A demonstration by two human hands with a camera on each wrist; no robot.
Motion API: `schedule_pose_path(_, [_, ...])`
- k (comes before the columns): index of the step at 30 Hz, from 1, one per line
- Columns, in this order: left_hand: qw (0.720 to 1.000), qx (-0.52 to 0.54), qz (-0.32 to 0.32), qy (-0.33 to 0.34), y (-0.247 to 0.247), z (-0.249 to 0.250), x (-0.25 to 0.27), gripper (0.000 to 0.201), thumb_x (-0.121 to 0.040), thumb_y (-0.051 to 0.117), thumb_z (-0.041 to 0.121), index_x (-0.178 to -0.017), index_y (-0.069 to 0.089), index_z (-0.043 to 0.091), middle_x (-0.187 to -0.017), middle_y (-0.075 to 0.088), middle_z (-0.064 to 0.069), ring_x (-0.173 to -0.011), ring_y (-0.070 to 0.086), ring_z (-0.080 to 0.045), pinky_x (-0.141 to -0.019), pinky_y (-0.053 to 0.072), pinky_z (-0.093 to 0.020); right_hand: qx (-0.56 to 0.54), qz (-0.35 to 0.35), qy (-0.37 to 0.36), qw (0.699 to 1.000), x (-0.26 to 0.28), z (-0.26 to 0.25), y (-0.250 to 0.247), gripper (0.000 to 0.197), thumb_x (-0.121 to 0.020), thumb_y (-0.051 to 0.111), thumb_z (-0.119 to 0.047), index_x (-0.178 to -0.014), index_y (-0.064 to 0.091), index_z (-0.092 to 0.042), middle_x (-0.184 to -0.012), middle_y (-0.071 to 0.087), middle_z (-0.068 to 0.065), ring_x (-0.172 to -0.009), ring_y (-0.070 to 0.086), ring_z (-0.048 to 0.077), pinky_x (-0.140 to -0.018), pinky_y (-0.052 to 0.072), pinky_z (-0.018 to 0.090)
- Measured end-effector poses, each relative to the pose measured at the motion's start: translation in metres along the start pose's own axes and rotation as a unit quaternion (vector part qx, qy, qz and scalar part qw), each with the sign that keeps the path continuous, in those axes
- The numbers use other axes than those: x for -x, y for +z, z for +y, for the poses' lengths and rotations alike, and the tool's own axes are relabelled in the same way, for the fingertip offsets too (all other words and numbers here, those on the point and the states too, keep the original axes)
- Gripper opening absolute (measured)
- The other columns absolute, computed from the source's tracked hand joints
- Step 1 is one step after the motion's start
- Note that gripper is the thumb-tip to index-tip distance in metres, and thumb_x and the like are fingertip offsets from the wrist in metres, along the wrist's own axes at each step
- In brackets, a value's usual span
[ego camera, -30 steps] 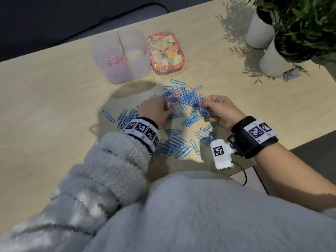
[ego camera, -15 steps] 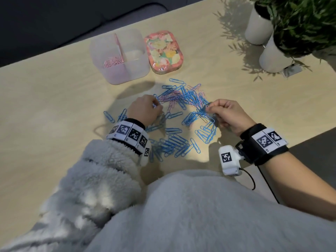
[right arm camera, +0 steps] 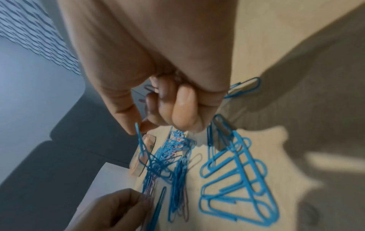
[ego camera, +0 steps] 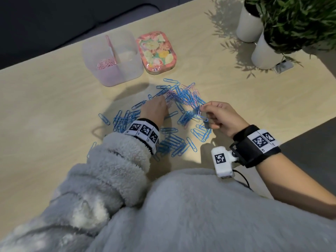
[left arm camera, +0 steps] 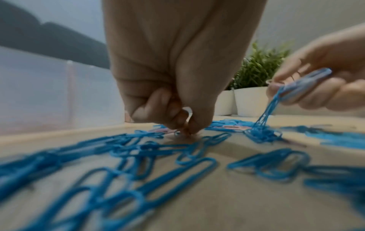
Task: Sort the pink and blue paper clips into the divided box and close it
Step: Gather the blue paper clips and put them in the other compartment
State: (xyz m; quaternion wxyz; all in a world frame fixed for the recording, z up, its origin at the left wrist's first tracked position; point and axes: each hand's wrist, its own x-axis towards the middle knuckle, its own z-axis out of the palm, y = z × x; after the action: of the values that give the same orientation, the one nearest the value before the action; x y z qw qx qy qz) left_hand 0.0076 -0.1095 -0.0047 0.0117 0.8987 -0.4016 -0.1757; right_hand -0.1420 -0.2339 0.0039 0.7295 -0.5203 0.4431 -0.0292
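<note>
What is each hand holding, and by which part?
Right hand pinches blue paper clips by their upper ends; left hand pinches at the pile, its catch unclear.

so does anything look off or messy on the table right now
Yes: the right hand pinches a blue clip that drags a tangled clump of clips up with it instead of coming free. The divided box holds pink clips in one compartment only; its floral lid lies beside it.
</note>
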Motion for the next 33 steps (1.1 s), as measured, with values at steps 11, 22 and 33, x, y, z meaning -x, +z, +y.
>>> schedule_pose_path(11, [0.873, 0.487, -0.015, -0.013, -0.025, -0.029, 0.016, 0.017, -0.089, 0.053, 0.01, -0.074, 0.056, 0.017, -0.069, 0.062, 0.003, -0.051, 0.045, -0.005, -0.047, 0.036, -0.013, -0.112, -0.064, 0.001, 0.992, 0.004, -0.011, 0.016, 0.019, -0.089, 0.046, 0.007, -0.089, 0.06, -0.005, -0.056, 0.067, 0.0, -0.043, 0.051, 0.007, -0.042, 0.043, 0.017])
schedule_pose_path(22, [0.704, 0.656, -0.247, -0.112, -0.014, -0.017, 0.021, 0.036, -0.092, 0.029, 0.034, -0.064, 0.046, 0.019, -0.054, 0.039, 0.005, -0.05, 0.032, -0.011, -0.047, 0.026, -0.022, -0.094, -0.092, -0.031, 0.991, 0.008, -0.016, 0.036, 0.014, -0.09, 0.048, 0.008, -0.087, 0.059, -0.002, -0.056, 0.069, 0.002, -0.047, 0.063, 0.008, -0.048, 0.055, 0.017])
schedule_pose_path(33, [0.799, 0.572, -0.188, -0.005, -0.003, -0.011, 0.034, 0.026, -0.092, 0.051, 0.035, -0.075, 0.058, 0.017, -0.051, 0.029, 0.01, -0.042, 0.026, -0.003, -0.041, 0.022, -0.015, 0.043, -0.081, -0.097, 0.991, 0.013, -0.015, 0.044, 0.011, -0.093, 0.047, 0.003, -0.089, 0.053, -0.005, -0.073, 0.066, 0.013, -0.053, 0.069, 0.011, -0.058, 0.059, 0.02])
